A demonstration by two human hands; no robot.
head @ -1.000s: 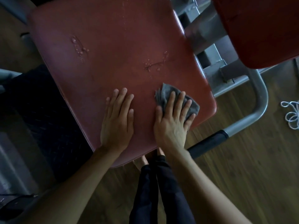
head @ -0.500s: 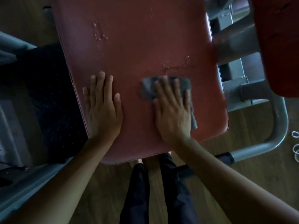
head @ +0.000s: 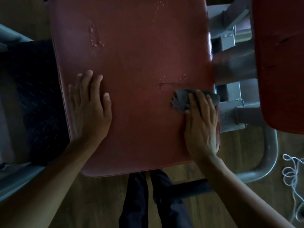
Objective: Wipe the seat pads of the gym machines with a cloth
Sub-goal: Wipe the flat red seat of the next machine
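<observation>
The right hand (head: 201,124) pressed a grey cloth (head: 182,100) flat against the red pad (head: 139,63) at its right edge, fingers spread over it. The left hand (head: 89,109) lay flat on the pad's left side, fingers slightly apart. Droplets (head: 96,38) higher up looked unwiped, and a second pad (head: 279,63) appeared untouched, so most work remained.
</observation>
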